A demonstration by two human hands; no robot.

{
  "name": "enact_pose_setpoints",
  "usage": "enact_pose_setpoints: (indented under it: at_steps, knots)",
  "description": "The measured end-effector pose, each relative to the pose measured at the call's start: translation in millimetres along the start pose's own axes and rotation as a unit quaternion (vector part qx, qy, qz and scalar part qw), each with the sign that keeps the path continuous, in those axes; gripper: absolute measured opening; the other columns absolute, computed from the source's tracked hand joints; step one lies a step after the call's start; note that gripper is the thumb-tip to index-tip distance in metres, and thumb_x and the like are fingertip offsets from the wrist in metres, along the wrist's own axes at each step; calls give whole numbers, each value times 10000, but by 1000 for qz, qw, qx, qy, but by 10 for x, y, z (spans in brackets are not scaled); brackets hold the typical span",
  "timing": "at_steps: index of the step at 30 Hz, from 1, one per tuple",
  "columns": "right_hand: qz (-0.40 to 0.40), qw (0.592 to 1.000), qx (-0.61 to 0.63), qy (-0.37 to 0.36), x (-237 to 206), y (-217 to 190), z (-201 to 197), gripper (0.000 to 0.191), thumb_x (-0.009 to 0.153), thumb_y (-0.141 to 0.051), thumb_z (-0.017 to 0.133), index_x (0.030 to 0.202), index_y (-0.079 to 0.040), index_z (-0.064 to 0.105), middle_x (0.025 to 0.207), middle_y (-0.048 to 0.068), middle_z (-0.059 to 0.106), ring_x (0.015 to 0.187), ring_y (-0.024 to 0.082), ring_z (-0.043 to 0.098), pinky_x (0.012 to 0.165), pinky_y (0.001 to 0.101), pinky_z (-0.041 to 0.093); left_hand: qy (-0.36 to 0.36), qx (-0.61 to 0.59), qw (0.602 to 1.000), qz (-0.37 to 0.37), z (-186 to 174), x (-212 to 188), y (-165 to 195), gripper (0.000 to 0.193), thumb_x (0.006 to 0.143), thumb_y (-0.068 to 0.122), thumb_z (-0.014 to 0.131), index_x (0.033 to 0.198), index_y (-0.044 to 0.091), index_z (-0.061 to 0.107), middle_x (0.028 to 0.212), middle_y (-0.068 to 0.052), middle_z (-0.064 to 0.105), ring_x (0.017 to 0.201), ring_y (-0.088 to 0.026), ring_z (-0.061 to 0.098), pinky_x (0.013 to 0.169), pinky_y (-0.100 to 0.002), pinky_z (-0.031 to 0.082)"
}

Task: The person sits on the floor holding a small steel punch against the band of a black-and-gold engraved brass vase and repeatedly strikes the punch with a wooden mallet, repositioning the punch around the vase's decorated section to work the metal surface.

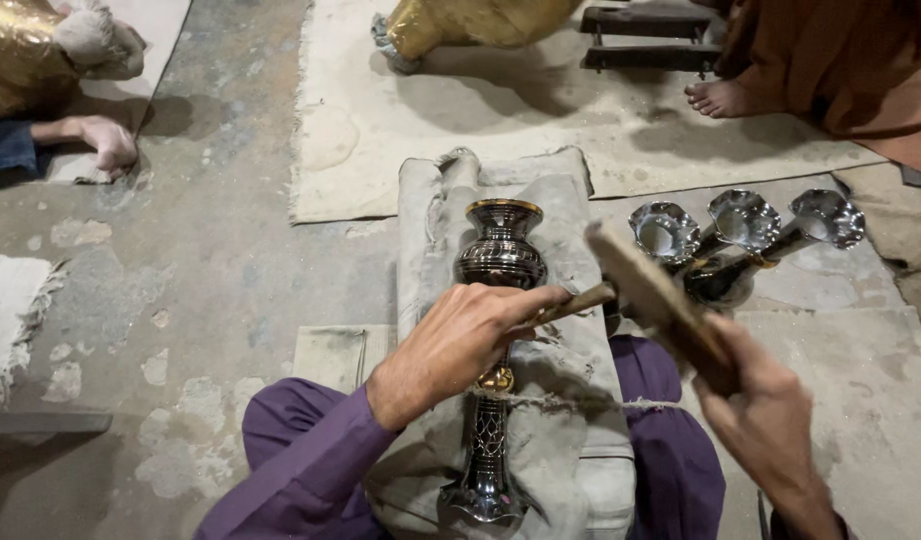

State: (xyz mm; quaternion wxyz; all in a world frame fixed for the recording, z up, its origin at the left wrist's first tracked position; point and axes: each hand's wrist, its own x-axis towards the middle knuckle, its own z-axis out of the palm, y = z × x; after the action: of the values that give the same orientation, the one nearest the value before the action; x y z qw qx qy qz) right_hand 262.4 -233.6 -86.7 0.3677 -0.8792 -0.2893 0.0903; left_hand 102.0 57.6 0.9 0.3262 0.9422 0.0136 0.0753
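Surroundings first: grey concrete floor (231, 290) with pale worn patches, one large beige cloth mat (541, 130) spread beyond the work, one dark wooden frame (646, 35) lying on it. Three shiny silver fluted cups (746, 218) in a row at the right, just beside one dark rounded metal piece (721, 275). Two golden brass vessels at the far edge: one brass vessel at upper left (16, 60), one brass vessel at top centre (481, 20). Two bare feet of other people: one foot at left (106, 140) on a pale cloth, one foot at right (721, 98) under orange fabric.

Centre: one tall dark engraved metal vase with a gold rim (501, 250), lying lengthwise on a grey folded cloth pad (551, 400) over purple-trousered legs, mouth pointing away, base nearest the wearer. Thin cord across the pad near the vase's stem. Middle of the vase hidden behind the left hand.

Left hand (456, 345) closed around a thin wooden-handled chisel (576, 300), resting over the vase's narrow waist, tool shaft pointing right. Right hand (766, 410) gripping a flat wooden mallet (651, 290), raised to the right of the vase, blurred, its head close to the chisel's outer end; contact between them cannot be told.
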Motion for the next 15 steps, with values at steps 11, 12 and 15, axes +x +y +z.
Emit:
enact_pose_setpoints:
  at_steps: [11, 12, 15]
  knots:
    - [-189, 974, 122, 23, 255, -372, -299, 449, 900, -133, 682, 1314, -121, 510, 1035, 94, 687, 936, 220, 712, 872, 361, 602, 131, -99, 986, -6, 47, -228, -1, 499, 871, 50, 737, 1350, 108, 609, 1021, -132, 780, 829, -280, 763, 712, -421, 599]
    - [-145, 989, -22, -9, 279, -412, -330, 495, 909, -163, 694, 1369, -182, 513, 1026, 68, 711, 864, 210, 732, 801, 357, 617, 143, -104, 984, -16, 75, -247, -12, 500, 887, 47, 726, 1365, 115, 597, 1037, -121, 784, 847, -259, 775, 723, -411, 615]
    - [-60, 954, -290, -44, 349, -523, -458, 614, 899, -215, 739, 1475, -294, 539, 1047, 25, 759, 743, 201, 770, 665, 361, 642, 192, -132, 972, -44, 196, -297, -46, 489, 920, 43, 708, 1383, 132, 579, 1072, -103, 789, 904, -221, 802, 755, -380, 665]
